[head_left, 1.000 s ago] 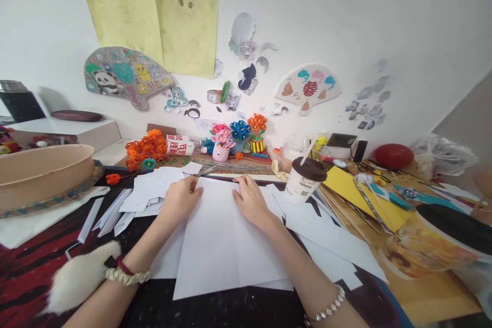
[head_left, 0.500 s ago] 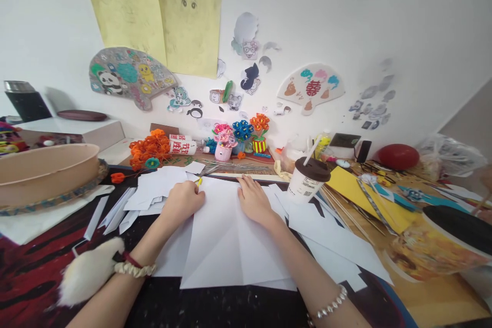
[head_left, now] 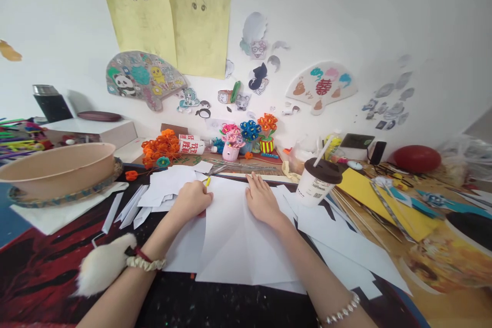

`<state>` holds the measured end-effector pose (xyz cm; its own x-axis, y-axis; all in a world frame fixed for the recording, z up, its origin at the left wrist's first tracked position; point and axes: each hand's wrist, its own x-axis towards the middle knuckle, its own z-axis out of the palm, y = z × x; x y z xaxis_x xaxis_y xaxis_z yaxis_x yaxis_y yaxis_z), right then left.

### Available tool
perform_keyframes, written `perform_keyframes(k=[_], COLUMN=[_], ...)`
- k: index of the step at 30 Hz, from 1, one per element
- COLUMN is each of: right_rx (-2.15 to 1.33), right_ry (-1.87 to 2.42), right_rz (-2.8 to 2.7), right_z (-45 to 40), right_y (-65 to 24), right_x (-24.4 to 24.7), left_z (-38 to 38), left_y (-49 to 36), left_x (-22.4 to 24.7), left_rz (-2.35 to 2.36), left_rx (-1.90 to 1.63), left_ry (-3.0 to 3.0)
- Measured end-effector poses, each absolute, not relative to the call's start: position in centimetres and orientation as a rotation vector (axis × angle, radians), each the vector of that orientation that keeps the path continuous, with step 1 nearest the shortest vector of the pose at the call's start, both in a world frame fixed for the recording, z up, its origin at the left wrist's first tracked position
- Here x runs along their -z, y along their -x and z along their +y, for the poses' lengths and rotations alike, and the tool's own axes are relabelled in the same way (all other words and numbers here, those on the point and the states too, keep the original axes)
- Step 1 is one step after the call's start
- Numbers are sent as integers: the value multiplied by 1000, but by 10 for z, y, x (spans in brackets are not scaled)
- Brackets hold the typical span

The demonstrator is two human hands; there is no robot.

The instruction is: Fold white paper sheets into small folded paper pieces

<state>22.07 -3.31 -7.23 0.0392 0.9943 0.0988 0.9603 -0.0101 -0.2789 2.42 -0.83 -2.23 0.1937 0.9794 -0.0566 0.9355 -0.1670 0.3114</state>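
A large white sheet of paper [head_left: 230, 246] with fold creases lies in front of me, over other white paper. My left hand [head_left: 194, 201] is closed in a fist at the sheet's left edge, thumb and forefinger on that edge. A thin yellow tip [head_left: 208, 181] shows just beyond its knuckles; whether the hand holds it I cannot tell. My right hand [head_left: 262, 199] rests flat on the upper right of the sheet, fingers stretched forward and slightly apart. Cut white paper pieces [head_left: 161, 188] and narrow paper strips [head_left: 130, 207] lie left of my left hand.
A white drink cup [head_left: 318, 182] with a straw stands right of my right hand, on loose white sheets [head_left: 346, 238]. A beige basin [head_left: 57, 164] stands on the left. Pipe-cleaner flowers [head_left: 232, 136] line the back. Yellow card [head_left: 369, 195] and a printed tub [head_left: 446, 261] lie right.
The whole view has shifted, so things appear farther right now. Both hands keep nearly the same places on the paper.
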Motion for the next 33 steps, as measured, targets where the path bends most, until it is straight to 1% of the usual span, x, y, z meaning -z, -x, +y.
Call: perform_keyframes(k=[8, 12, 23, 33], right_rx=[-33, 57, -117, -127], right_ry=[1935, 1918, 2119, 2152], right_rz=[-1792, -1800, -1901, -1942], right_z=[-31, -28, -26, -26], right_y=[-221, -220, -220, -220], right_x=[75, 76, 75, 75], left_z=[-9, -12, -4, -7], left_y=[-25, -27, -24, -24], left_x=[24, 20, 30, 31], left_rz=[1875, 1884, 1898, 1898], left_rx=[-261, -265, -246, -236], left_ry=[-2210, -2185, -2243, -2263])
